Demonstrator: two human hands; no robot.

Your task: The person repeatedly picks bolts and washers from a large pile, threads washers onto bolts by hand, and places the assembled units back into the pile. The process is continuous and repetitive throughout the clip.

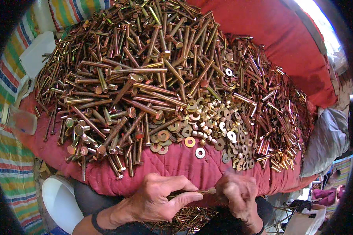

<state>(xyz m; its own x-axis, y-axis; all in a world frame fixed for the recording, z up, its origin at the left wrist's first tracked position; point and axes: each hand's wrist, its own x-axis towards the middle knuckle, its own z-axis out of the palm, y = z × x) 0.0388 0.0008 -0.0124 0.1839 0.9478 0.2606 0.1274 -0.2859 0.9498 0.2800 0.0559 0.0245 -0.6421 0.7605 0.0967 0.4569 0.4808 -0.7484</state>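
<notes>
My left hand (164,196) pinches a bronze-coloured bolt (207,191) between thumb and forefinger, its tip pointing right. Beside that tip, my right hand (237,192) is curled and smeared by motion, so whatever its fingers hold is hidden. Just beyond the hands, a quilted red cloth (172,164) bears a large heap of hex bolts (117,86). Flat washers (231,136) and small nuts (208,127) lie in front of the heap's middle. Thin metal sleeves (276,145) are piled to their right.
More metal pieces (180,219) lie below my hands, between my legs. On the left are a white bucket (60,201), a clear plastic jar (23,120) and a striped sheet (11,156). A grey plastic bag (325,137) hangs at right. Someone in maroon clothing (329,196) appears far right.
</notes>
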